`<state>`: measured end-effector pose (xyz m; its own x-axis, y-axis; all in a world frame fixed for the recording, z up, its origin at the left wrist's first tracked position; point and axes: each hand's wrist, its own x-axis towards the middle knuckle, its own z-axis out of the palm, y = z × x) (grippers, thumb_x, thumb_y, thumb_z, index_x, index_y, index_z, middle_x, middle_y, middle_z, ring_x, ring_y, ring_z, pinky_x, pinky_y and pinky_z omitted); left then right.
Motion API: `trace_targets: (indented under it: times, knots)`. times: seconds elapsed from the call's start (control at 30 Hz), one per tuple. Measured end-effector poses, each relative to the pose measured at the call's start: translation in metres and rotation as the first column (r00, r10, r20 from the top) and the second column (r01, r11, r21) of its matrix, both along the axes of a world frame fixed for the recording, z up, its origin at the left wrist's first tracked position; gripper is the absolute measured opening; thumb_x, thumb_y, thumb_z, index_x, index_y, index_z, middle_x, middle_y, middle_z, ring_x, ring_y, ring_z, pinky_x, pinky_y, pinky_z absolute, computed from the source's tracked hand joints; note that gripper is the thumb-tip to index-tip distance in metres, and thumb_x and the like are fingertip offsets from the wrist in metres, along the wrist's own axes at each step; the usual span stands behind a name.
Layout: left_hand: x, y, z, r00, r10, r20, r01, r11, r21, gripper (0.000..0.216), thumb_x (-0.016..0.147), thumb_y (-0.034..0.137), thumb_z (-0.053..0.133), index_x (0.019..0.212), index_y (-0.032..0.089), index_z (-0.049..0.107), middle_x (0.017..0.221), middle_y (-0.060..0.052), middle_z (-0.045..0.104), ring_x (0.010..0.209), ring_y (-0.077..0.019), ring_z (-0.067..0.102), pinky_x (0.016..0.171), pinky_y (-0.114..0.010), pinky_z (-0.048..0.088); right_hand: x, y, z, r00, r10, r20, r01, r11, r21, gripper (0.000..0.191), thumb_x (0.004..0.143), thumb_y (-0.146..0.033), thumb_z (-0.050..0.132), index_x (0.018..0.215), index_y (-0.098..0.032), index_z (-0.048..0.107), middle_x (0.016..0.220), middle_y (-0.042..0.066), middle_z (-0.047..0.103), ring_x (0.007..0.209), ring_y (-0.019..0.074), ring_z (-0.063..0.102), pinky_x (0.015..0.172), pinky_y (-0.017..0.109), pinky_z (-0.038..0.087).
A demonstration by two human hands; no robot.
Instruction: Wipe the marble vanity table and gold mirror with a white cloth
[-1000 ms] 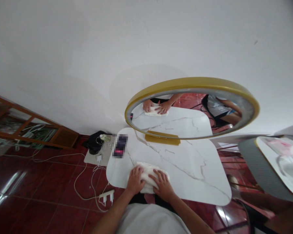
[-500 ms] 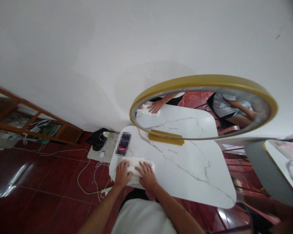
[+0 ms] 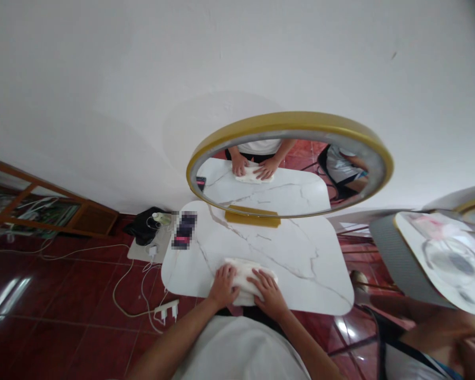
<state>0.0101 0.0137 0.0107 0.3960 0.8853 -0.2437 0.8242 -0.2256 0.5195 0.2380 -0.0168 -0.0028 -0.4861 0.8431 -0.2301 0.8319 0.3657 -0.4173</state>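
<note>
At the near edge of the white marbled table (image 3: 301,264), a little left of its middle, here is the folded white cloth (image 3: 243,282) with both hands down on it! The left hand (image 3: 224,286) rests over its left side, fingers together and thumb set apart; the right hand (image 3: 268,292) lies over its right side, fingers splayed wide. Neither fist is clenched: these are spread hands, laid on top of the fabric. And look at the shift: half a second ago cloth and hands were over at the table's left end, close to the dark pixelated item (image 3: 185,229); now they are well apart from it, farther right even than a second ago. That item holds its place by the left edge. The view has swung too, bringing more of the seated person (image 3: 427,359) into the lower right corner. Behind the cloth stands the gold-rimmed mirror (image 3: 288,119) on its gold base (image 3: 253,217), showing both hands and the cloth over again (a handy second angle), where the last frame's reflection had them off at the glass's left end. Down on the red floor (image 3: 71,311), left of the table, the white power strip (image 3: 167,306) shows clear again, having been partly covered by the left arm.
</note>
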Motion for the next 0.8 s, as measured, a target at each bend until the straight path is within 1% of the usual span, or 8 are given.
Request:
trace_targets:
  times: [0.1,0.17,0.23,0.3,0.4,0.5,0.67,0.8]
  knots:
    - [0.029,-0.001,0.003,0.988,-0.131,0.078,0.136,0.988,-0.07,0.047,0.069,0.03,0.056,0.113,0.021,0.043,0.121,-0.009,0.043,0.114,-0.0269,0.036,0.1,-0.041,0.028,0.042,-0.016,-0.003,0.999,-0.024,0.023,0.024,1.0,0.011,0.064,0.075,-0.028,0.051,0.137,-0.032,0.034,0.149,-0.003,0.02,0.134,0.025,0.02,0.106,0.043,0.023]
    - [0.045,0.0,0.004,0.971,-0.196,0.136,0.211,0.972,-0.106,0.048,0.069,0.032,0.058,0.114,0.021,0.043,0.121,-0.008,0.043,0.112,-0.0257,0.038,0.099,-0.038,0.03,0.063,-0.025,-0.004,0.998,-0.042,0.038,0.041,0.999,0.018,0.062,0.077,-0.028,0.05,0.136,-0.032,0.036,0.149,-0.002,0.021,0.134,0.0252,0.021,0.106,0.043,0.024]
    - [0.056,0.0,0.005,0.961,-0.219,0.168,0.241,0.962,-0.125,0.048,0.07,0.033,0.058,0.114,0.021,0.043,0.12,-0.008,0.043,0.111,-0.0248,0.039,0.097,-0.037,0.031,0.075,-0.032,-0.005,0.996,-0.066,0.054,0.065,0.998,0.023,0.06,0.077,-0.027,0.049,0.136,-0.032,0.036,0.149,-0.002,0.021,0.134,0.0248,0.02,0.106,0.044,0.024]
    - [0.062,0.0,0.006,0.96,-0.219,0.173,0.243,0.96,-0.137,0.047,0.071,0.033,0.057,0.114,0.022,0.043,0.119,-0.007,0.043,0.11,-0.0244,0.039,0.097,-0.036,0.032,0.077,-0.037,-0.006,0.992,-0.098,0.074,0.096,0.995,0.024,0.06,0.076,-0.026,0.048,0.135,-0.031,0.038,0.149,-0.002,0.022,0.134,0.0254,0.02,0.106,0.045,0.023]
    - [0.061,0.0,0.007,0.967,-0.198,0.157,0.22,0.967,-0.132,0.045,0.07,0.034,0.058,0.111,0.022,0.044,0.119,-0.007,0.043,0.111,-0.0247,0.038,0.098,-0.037,0.03,0.066,-0.037,-0.01,0.985,-0.143,0.097,0.14,0.99,0.028,0.06,0.074,-0.025,0.048,0.133,-0.03,0.04,0.148,-0.001,0.023,0.134,0.0275,0.019,0.106,0.048,0.02]
    - [0.047,0.0,0.009,0.983,-0.145,0.116,0.159,0.98,-0.121,0.042,0.07,0.033,0.059,0.108,0.022,0.045,0.117,-0.007,0.044,0.11,-0.0252,0.039,0.097,-0.038,0.031,0.047,-0.03,-0.012,0.987,-0.137,0.089,0.136,0.991,0.016,0.06,0.074,-0.026,0.048,0.133,-0.031,0.04,0.148,-0.001,0.023,0.134,0.0282,0.017,0.107,0.049,0.018]
    - [0.002,0.001,0.013,0.997,-0.05,0.052,0.054,0.995,-0.082,0.036,0.069,0.029,0.058,0.102,0.022,0.045,0.11,-0.006,0.046,0.104,-0.0233,0.041,0.093,-0.037,0.033,0.004,-0.006,-0.008,0.999,-0.037,0.011,0.037,0.999,-0.025,0.063,0.074,-0.027,0.049,0.136,-0.031,0.036,0.15,-0.001,0.019,0.134,0.0276,0.016,0.108,0.048,0.015]
    - [-0.029,0.0,0.017,0.998,0.058,0.008,-0.058,0.997,-0.055,0.033,0.068,0.023,0.056,0.1,0.021,0.045,0.108,-0.005,0.045,0.103,-0.0223,0.041,0.091,-0.035,0.034,-0.033,0.012,-0.004,0.998,0.05,-0.025,-0.051,0.997,-0.049,0.064,0.074,-0.027,0.05,0.136,-0.031,0.035,0.151,-0.001,0.015,0.135,0.0277,0.014,0.108,0.048,0.011]
